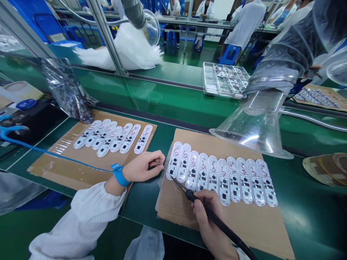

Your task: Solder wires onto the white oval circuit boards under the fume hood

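My right hand (210, 220) is closed round a black soldering iron (217, 222) whose tip reaches the lower end of the leftmost white circuit board (173, 161). My left hand (143, 167), wearing a blue wrist strap (119, 174), pinches a thin solder wire (162, 166) and points it at the same spot. Several white oblong boards (222, 177) lie side by side on a brown cardboard sheet (225, 220).
A second cardboard sheet (67, 162) at left carries several more boards (111, 136). A clear fume-extraction funnel (255, 126) hangs above right. A shiny bag (66, 90), a clear parts tray (225, 80) and white plastic bags (130, 48) lie beyond. People in white coats work at the back.
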Tool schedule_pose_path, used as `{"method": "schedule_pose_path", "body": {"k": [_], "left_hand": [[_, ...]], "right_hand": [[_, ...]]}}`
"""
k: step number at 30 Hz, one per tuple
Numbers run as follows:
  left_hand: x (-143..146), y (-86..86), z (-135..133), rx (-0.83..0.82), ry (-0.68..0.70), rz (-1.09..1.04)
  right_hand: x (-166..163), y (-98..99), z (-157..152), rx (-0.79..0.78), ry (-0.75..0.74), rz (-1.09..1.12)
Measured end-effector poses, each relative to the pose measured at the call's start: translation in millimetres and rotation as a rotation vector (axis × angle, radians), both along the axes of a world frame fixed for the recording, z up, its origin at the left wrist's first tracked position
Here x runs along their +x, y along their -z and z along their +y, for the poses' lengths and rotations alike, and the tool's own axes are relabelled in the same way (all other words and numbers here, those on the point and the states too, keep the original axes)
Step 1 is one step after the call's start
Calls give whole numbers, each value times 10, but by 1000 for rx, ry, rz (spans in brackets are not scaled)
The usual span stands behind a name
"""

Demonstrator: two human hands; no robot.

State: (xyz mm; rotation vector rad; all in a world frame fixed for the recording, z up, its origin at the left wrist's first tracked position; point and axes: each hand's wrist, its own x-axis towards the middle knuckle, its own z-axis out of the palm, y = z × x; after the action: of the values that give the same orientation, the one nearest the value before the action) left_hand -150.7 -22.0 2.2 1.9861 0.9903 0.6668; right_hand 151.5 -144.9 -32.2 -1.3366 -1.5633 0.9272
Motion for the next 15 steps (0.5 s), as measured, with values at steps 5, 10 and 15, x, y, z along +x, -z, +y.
{"method": "schedule_pose_path", "body": {"k": [5,10,15], "left_hand": [[3,-3,-3,-18,4,4],[-6,-4,-3,-2,2,-14],[-3,4,0,-12,14,1]], "right_hand": [[-14,0,-1,-33,3,30],[-15,-12,-32,-38,41,66],[-29,-64,-5,-19,-31,13]]}}
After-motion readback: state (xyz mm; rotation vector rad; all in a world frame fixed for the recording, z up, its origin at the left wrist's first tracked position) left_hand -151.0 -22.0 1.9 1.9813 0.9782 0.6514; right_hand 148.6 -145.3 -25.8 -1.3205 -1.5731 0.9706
